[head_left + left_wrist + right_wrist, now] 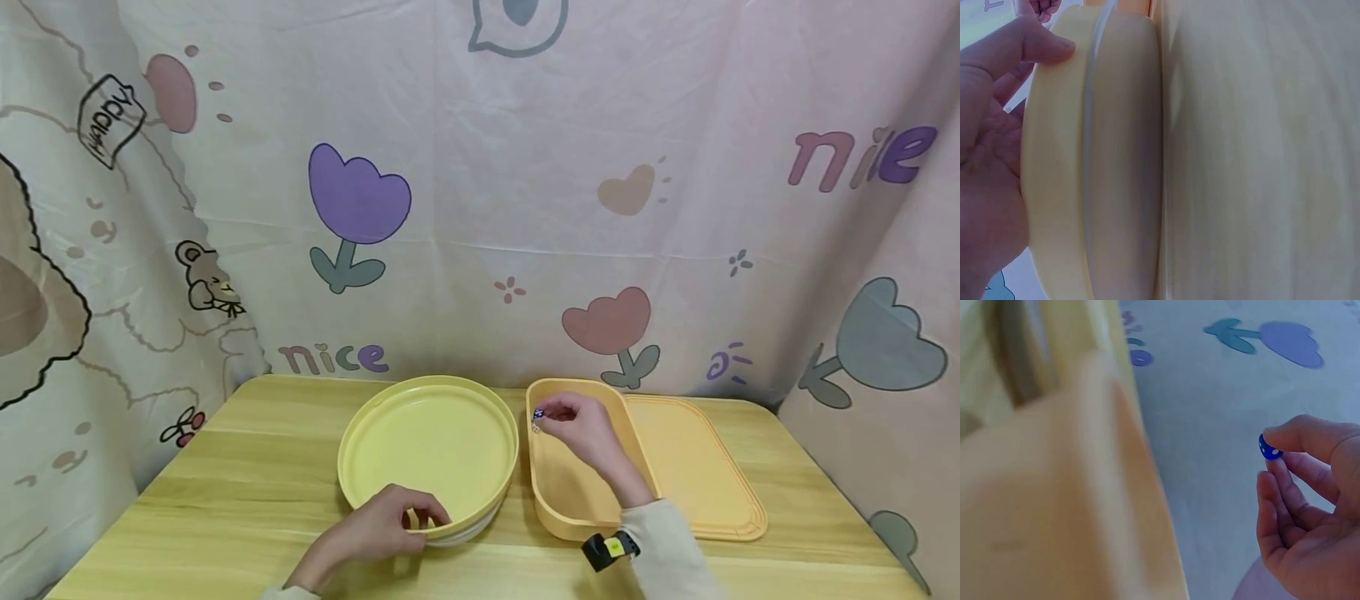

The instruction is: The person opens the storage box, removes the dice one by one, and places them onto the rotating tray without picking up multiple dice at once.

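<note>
We see the orange box (566, 487) as smooth plastic with a softly satin finish. To its right, the flat lid (690, 467) looks like similar plastic, with moulded ridges at its edge. Left of the orange box, the yellow lid (427, 442) shows a smooth plastic face, and the tub (1125, 156) beneath that lid also looks smooth. Under the orange box, we find a tabletop (225, 467) of streaky wood grain. Behind it hangs a printed cloth curtain (480, 208), lightly creased. Near the orange box's far left side, the blue piece (1269, 448) looks hard and smooth; by its near right corner, the sleeve (667, 546) is matt cloth.
</note>
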A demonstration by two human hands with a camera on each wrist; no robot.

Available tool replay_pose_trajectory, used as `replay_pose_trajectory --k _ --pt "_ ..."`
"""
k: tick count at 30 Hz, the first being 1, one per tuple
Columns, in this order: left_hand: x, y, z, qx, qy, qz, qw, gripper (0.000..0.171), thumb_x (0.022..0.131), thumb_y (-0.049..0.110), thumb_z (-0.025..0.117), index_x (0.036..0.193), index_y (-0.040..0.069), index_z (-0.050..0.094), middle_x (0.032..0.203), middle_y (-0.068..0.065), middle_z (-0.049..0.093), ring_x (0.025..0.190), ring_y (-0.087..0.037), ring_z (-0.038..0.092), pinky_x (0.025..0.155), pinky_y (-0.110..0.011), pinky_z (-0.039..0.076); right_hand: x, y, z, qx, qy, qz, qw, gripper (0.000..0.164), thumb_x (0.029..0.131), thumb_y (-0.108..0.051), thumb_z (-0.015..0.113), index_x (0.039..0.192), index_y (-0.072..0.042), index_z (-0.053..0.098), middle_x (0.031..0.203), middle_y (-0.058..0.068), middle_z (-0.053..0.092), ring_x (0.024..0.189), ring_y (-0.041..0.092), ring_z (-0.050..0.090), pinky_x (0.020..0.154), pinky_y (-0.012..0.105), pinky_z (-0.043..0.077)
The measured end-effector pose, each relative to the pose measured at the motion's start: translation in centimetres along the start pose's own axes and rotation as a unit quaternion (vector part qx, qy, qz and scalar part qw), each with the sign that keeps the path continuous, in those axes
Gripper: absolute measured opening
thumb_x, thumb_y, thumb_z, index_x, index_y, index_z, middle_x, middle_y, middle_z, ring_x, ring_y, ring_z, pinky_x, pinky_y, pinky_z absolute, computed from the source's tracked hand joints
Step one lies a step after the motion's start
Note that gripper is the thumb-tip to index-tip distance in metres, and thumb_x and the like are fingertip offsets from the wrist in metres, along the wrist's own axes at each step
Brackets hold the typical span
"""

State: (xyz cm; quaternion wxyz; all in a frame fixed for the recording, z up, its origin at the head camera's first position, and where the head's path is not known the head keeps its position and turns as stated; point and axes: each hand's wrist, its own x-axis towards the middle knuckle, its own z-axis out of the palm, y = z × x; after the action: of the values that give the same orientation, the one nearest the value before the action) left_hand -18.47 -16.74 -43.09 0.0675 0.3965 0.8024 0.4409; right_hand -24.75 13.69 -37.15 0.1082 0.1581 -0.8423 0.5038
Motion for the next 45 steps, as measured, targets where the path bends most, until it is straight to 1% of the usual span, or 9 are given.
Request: replay_pose_trajectory --k 3,8,13,20,27,32,38,41,45 --pt "-0.1 0.1 0.0 -0.002 -0.001 0.000 1.0000 0.033 0.073 -0.007 0.064 0.099 0.012 0.071 0.087 0.009 0.066 0.077 0.000 0.054 0.061 -0.022 0.047 -0.3 0.0 1.2 -0.020 0.021 -0.020 0.999 0.011 0.077 0.001 0.075 0.087 -0.004 0.073 0.079 0.000 0.067 0.074 0.015 0.061 0.070 0.028 0.052" --pt "-0.1 0.0 0.1 -0.002 -0.002 0.000 1.0000 0.034 0.074 -0.007 0.063 0.099 0.013 0.071 0.088 0.013 0.065 0.078 0.001 0.054 0.061 -0.022 0.048 -0.8 0.0 2.9 -0.017 0.039 -0.035 0.998 0.011 0.077 0.002 0.074 0.086 -0.005 0.073 0.077 -0.002 0.064 0.074 0.015 0.061 0.074 0.031 0.052" --pt "-0.1 -0.1 0.2 -0.001 -0.001 0.002 1.0000 0.034 0.074 -0.007 0.063 0.099 0.014 0.071 0.088 0.013 0.065 0.077 0.001 0.054 0.061 -0.022 0.048 -1.5 -0.3 4.0 0.003 0.022 -0.024 0.999 0.011 0.078 0.000 0.074 0.088 -0.003 0.072 0.079 -0.002 0.064 0.076 0.015 0.060 0.074 0.030 0.052" --pt "-0.2 0.1 0.1 -0.003 0.000 -0.005 1.0000 0.033 0.074 -0.006 0.063 0.099 0.014 0.071 0.087 0.013 0.064 0.078 0.000 0.054 0.062 -0.022 0.047 -2.1 -1.0 5.0 0.031 -0.014 -0.028 0.999 0.014 0.078 -0.001 0.075 0.091 -0.001 0.070 0.082 0.002 0.063 0.078 0.018 0.059 0.071 0.027 0.050" --pt "-0.2 0.1 -0.2 0.005 0.002 0.007 1.0000 0.034 0.073 -0.007 0.064 0.098 0.015 0.071 0.086 0.013 0.065 0.077 0.001 0.054 0.060 -0.022 0.048 -2.3 -1.1 5.9 0.010 -0.049 -0.047 0.998 0.012 0.079 -0.004 0.075 0.091 -0.003 0.070 0.086 0.001 0.065 0.080 0.018 0.059 0.071 0.027 0.050" --pt "-0.1 0.1 -0.2 0.003 0.001 0.006 1.0000 0.034 0.073 -0.007 0.063 0.098 0.015 0.071 0.086 0.012 0.065 0.077 0.000 0.054 0.061 -0.022 0.048 -2.3 -0.9 6.3 0.006 -0.063 -0.057 0.996 0.012 0.079 -0.003 0.075 0.090 -0.003 0.070 0.085 0.001 0.066 0.078 0.017 0.060 0.070 0.027 0.050" --pt "0.1 0.1 -0.2 0.009 0.005 0.010 0.9999 0.035 0.073 -0.006 0.063 0.099 0.016 0.071 0.086 0.013 0.064 0.077 0.000 0.054 0.061 -0.021 0.047 -2.3 -0.9 6.5 -0.004 -0.066 -0.061 0.996 0.013 0.079 -0.005 0.076 0.091 -0.002 0.070 0.086 0.002 0.066 0.079 0.021 0.060 0.070 0.028 0.050" --pt "0.2 0.1 -0.1 0.009 0.005 0.011 0.9999 0.035 0.073 -0.006 0.064 0.098 0.016 0.071 0.085 0.013 0.064 0.077 0.001 0.054 0.060 -0.021 0.047 -2.3 -0.9 6.4 -0.017 -0.065 -0.064 0.996 0.012 0.082 -0.007 0.073 0.093 -0.001 0.071 0.088 0.002 0.067 0.080 0.020 0.060 0.070 0.028 0.050" --pt "0.3 0.1 -0.1 0.008 0.004 0.012 0.9999 0.035 0.073 -0.007 0.063 0.098 0.016 0.071 0.086 0.013 0.065 0.076 0.001 0.054 0.060 -0.021 0.047 -2.3 -0.9 6.1 -0.030 -0.059 -0.058 0.996 0.011 0.088 -0.009 0.068 0.095 -0.001 0.071 0.088 0.001 0.066 0.079 0.016 0.058 0.069 0.027 0.050"
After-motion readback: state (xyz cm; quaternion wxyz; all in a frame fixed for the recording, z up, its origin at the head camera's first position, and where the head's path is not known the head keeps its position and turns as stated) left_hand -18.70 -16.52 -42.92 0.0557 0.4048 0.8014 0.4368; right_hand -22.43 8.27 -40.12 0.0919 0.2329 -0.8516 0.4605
